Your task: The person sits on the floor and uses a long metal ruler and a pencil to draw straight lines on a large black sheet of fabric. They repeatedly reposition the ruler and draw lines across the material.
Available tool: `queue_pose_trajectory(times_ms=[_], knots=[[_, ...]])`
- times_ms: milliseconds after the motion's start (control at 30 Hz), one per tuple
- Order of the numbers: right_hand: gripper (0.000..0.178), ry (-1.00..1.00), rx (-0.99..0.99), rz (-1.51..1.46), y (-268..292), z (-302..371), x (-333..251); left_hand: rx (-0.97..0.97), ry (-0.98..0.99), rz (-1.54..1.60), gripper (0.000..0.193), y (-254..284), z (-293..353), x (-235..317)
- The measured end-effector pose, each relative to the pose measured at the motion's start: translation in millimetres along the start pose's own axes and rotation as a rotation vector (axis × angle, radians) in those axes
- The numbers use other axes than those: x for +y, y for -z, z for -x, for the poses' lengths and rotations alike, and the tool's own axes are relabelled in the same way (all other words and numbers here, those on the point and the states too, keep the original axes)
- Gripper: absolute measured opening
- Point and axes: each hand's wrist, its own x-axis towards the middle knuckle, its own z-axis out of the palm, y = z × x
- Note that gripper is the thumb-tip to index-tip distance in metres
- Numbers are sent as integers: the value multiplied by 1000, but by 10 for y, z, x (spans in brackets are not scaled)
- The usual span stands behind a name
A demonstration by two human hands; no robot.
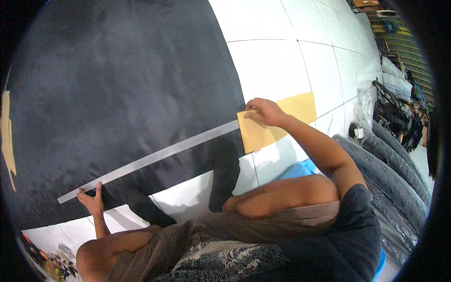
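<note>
A long metal straightedge (164, 150) lies slanted across a large black sheet (136, 70), its right end meeting a yellow rectangular piece of board or foam (263, 134). My left hand (92, 201) rests near the straightedge's left end, thumb and fingers spread and their tips against its lower edge. At the black sheet's right edge, my right hand (265, 112) is closed over the upper left part of the yellow piece, fingertips bent down onto it. The far part of that piece shows beyond my right wrist, over the white tiles.
White floor tiles (268, 61) border the black sheet. Dark rolls in plastic (385, 164) lie at the right, with bundled bags behind them. Another yellow strip (8, 136) lies at the far left. A blue thing (300, 170) shows beside my knee. Small items (54, 261) lie at the lower left.
</note>
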Motion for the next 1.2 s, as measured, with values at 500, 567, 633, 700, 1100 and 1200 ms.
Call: queue_pose_trajectory(times_ms=[500, 567, 633, 700, 1100, 1200], knots=[[31, 133, 180, 69, 615, -1162, -96, -53, 60, -29, 124, 113, 16, 161], [30, 140, 176, 105, 562, -1136, -90, -43, 66, -19, 124, 131, 21, 153], [30, 106, 165, 141, 493, -1062, -119, -17, 52, -6, 123, 83, 13, 74], [30, 106, 183, 133, 453, -992, -174, 4, 55, 11, 122, 65, 22, 9], [31, 127, 182, 138, 418, -954, -149, 14, 45, 28, 120, 62, 53, 70], [30, 140, 189, 125, 399, -936, -111, 23, 43, 30, 120, 38, 53, 59]])
